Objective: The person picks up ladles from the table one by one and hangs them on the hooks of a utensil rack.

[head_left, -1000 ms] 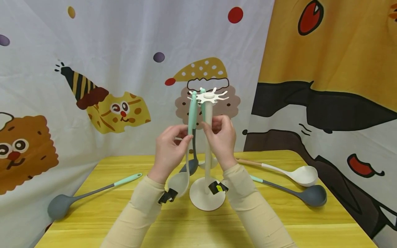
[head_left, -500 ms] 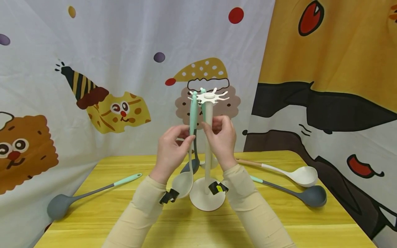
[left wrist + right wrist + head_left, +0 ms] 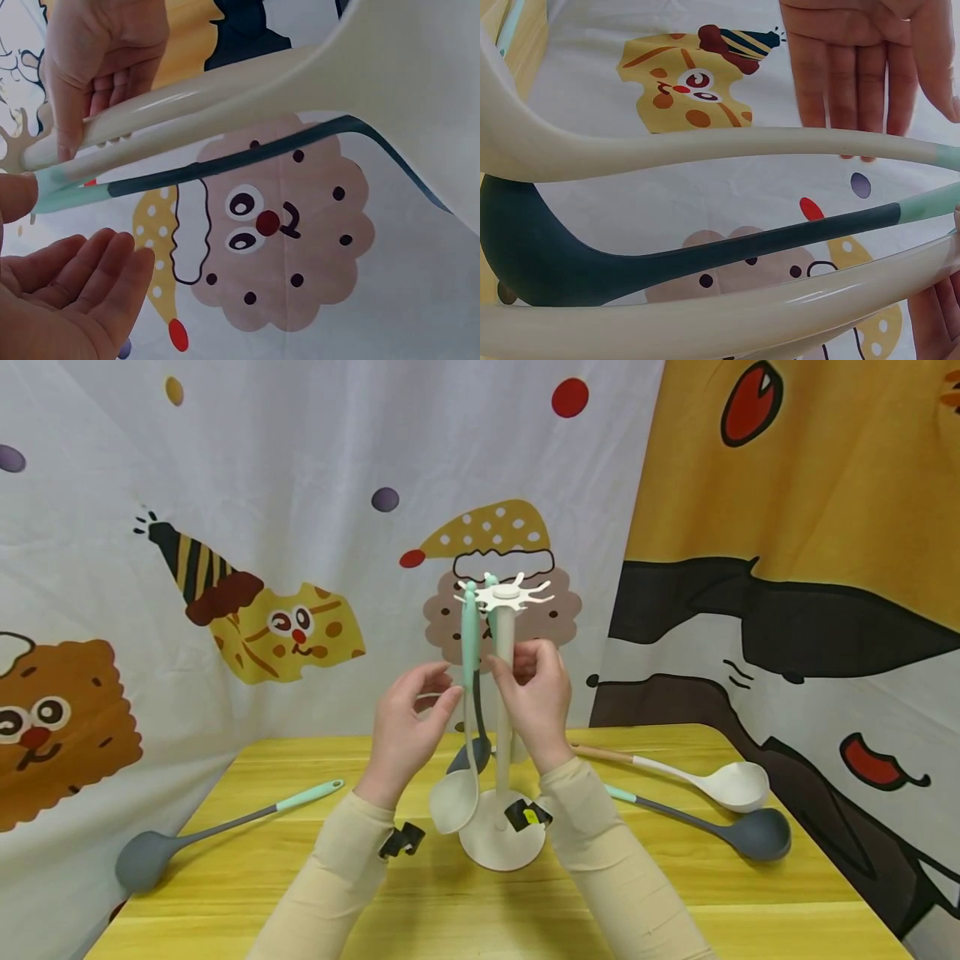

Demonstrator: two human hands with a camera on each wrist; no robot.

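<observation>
We grip the upright stand [image 3: 502, 752] w/ our R hand [image 3: 534, 693], prob. to steady it, while our L hand [image 3: 411, 727], fingers relaxed, holds nothing just beside the cream ladle [image 3: 453, 802], b/c the stand's top prongs [image 3: 517, 596] seemingly carry its mint handle [image 3: 470, 639].

Left hand [image 3: 408, 724] now off white ladle [image 3: 453, 802]

Cartoon-printed cloth [image 3: 300, 477] hangs behind a yellow table [image 3: 232, 877].

Near: yellow wood-grain table [image 3: 225, 897]. Far: white cloth [image 3: 300, 460], soft folds, printed party-hat cheese [image 3: 330, 627] at left, coloured dots [image 3: 570, 397]. Right: cloth panel [image 3: 697, 502], orange-and-black print. Even light.
</observation>
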